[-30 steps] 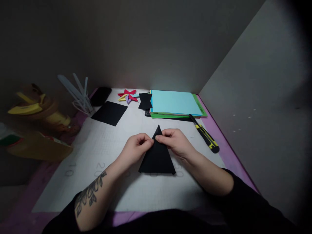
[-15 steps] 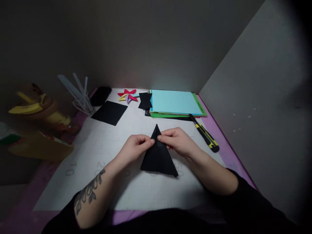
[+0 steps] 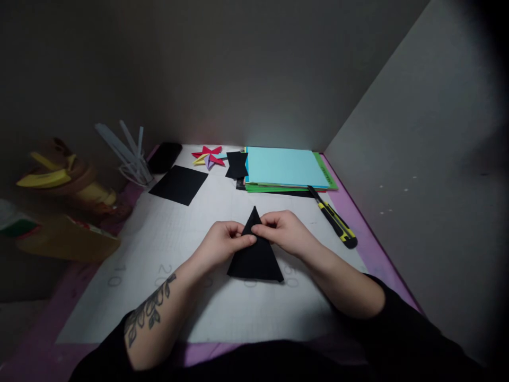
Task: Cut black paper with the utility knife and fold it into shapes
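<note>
A folded black paper triangle (image 3: 256, 262) points away from me, its wide edge toward me, above the white sheet (image 3: 167, 239). My left hand (image 3: 222, 243) pinches its left side, the thumb lying on top. On the right side my right hand (image 3: 284, 231) grips it near the tip, with its thumb pressed on the upper face just above the left thumb. The fingers beneath the paper are partly hidden.
A black square (image 3: 178, 184) lies at the back left, near a phone (image 3: 165, 157) and a cup of strips (image 3: 139, 170). Behind are folded stars (image 3: 209, 157), a black cut-out (image 3: 237, 165), stacked coloured paper (image 3: 284, 167) and, to the right, a cutter (image 3: 336, 220).
Both thumbs have shifted slightly toward me and the left along the triangle. Its lower right corner has moved left and the wide edge now looks narrower and straighter.
</note>
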A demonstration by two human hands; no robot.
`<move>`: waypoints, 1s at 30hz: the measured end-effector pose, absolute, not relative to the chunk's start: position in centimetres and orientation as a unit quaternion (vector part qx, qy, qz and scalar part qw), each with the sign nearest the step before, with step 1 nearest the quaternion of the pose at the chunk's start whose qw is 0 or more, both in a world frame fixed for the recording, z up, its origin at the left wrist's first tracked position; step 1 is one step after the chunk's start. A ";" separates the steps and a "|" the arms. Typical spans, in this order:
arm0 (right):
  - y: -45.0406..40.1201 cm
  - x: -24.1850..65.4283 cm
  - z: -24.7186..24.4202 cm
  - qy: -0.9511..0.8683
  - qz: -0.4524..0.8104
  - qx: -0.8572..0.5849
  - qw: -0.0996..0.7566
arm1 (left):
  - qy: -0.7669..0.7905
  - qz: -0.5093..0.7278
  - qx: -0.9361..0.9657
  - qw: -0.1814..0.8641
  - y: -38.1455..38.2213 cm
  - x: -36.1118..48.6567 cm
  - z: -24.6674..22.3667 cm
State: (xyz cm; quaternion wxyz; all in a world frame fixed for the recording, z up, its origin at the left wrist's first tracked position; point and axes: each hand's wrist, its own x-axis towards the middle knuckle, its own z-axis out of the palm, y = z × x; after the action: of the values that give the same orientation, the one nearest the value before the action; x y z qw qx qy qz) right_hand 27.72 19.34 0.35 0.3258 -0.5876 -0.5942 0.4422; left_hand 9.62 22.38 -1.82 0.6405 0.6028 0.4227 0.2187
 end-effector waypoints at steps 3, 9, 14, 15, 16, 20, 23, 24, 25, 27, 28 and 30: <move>19.3 27.6 0.3 -0.572 0.479 -0.588 0.312 | 0.427 0.207 0.601 0.643 22.4 9.6 -2.0; 19.5 27.4 0.0 -0.534 0.511 -0.571 0.357 | 0.453 0.191 0.612 0.620 21.9 9.8 -1.7; 19.5 27.6 -0.6 -0.518 0.497 -0.549 0.428 | 0.464 0.167 0.632 0.598 21.6 10.1 -1.2; 19.5 27.6 -0.7 -0.519 0.495 -0.547 0.431 | 0.463 0.166 0.630 0.601 21.5 10.2 -1.1; 19.4 27.6 -0.7 -0.522 0.493 -0.544 0.435 | 0.461 0.165 0.628 0.605 21.5 10.2 -1.1; 19.3 27.5 -0.8 -0.521 0.489 -0.539 0.447 | 0.455 0.162 0.618 0.620 21.3 10.2 -0.8; 19.4 27.3 -1.1 -0.511 0.485 -0.547 0.452 | 0.454 0.157 0.608 0.632 21.2 10.3 -0.7; 19.5 27.3 -1.2 -0.508 0.484 -0.550 0.453 | 0.454 0.156 0.606 0.634 21.2 10.3 -0.7; 19.5 27.3 -1.2 -0.505 0.484 -0.551 0.456 | 0.456 0.156 0.605 0.634 21.2 10.3 -0.6; 19.7 27.4 -1.4 -0.498 0.492 -0.551 0.454 | 0.458 0.157 0.603 0.634 21.2 10.3 -0.6; 19.7 27.5 -1.4 -0.495 0.503 -0.548 0.449 | 0.458 0.158 0.602 0.635 21.3 10.2 -0.6; 19.8 27.7 -1.3 -0.493 0.531 -0.536 0.434 | 0.456 0.161 0.602 0.636 21.4 10.1 -0.6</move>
State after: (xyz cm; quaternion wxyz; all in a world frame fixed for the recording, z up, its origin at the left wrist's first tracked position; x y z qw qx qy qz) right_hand 27.74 19.83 -1.30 0.4339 -0.5361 -0.4925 0.5307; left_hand 10.14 21.37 -0.64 0.6360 0.6017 0.4556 0.1613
